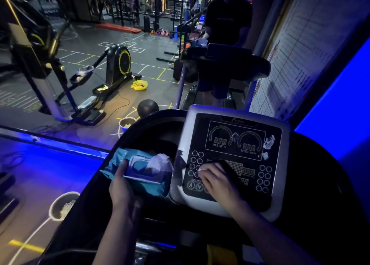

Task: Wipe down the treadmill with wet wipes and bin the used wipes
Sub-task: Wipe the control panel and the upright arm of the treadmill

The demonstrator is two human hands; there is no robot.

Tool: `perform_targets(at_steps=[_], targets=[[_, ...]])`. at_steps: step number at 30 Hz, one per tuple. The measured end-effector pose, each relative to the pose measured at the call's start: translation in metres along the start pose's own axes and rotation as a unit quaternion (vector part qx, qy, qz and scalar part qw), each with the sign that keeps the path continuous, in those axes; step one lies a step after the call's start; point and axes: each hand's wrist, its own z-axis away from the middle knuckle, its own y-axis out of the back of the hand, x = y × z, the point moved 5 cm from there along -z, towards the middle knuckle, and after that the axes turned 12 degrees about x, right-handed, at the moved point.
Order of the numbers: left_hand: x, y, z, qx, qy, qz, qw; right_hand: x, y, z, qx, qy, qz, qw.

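Left hand [120, 186] gripping the wet-wipe pack [149, 185], the right hand [217, 181], curled on a wipe [200, 170], should sweep lightly across the treadmill console [236, 144] and its buttons.

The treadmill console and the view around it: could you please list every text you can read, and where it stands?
"INCLINE %": under the left dial on the console.
"SPEED km/h": under the right dial.
"INCLINE": above the arrow buttons.
"5": in a painted floor square.
Brand script at the console's top: blurred.
Wall chart: too small to read.
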Motion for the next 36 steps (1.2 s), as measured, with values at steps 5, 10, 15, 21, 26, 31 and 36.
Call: perform_targets(at_steps=[5, 10, 15, 21, 26, 31, 36], targets=[[-0.001, 0.001, 0.002, 0.006, 0.002, 0.002, 1.000, 0.033, 0.011, 0.009, 0.080, -0.198, 0.053, 0.976], [-0.001, -0.004, 0.010, -0.010, 0.002, 0.002, 1.000, 0.030, 0.024, -0.003, 0.186, -0.294, 0.001, 0.938], [-0.005, -0.007, 0.012, -0.021, 0.007, -0.007, 1.000, -0.001, -0.006, 0.015, 0.081, -0.205, -0.022, 0.975], [-0.009, -0.010, 0.011, -0.036, 0.011, -0.011, 0.999, 0.024, 0.017, 0.026, 0.069, -0.197, 0.063, 0.976], [-0.017, -0.042, 0.034, -0.112, 0.037, -0.011, 0.993, 0.025, 0.031, -0.015, 0.119, -0.187, 0.039, 0.974], [-0.026, -0.074, 0.050, -0.154, 0.025, -0.027, 0.987, 0.055, 0.054, -0.056, 0.235, -0.231, -0.008, 0.944], [-0.032, -0.070, -0.001, -0.146, -0.014, -0.060, 0.987, 0.101, 0.055, -0.076, 0.160, -0.205, 0.017, 0.965]])
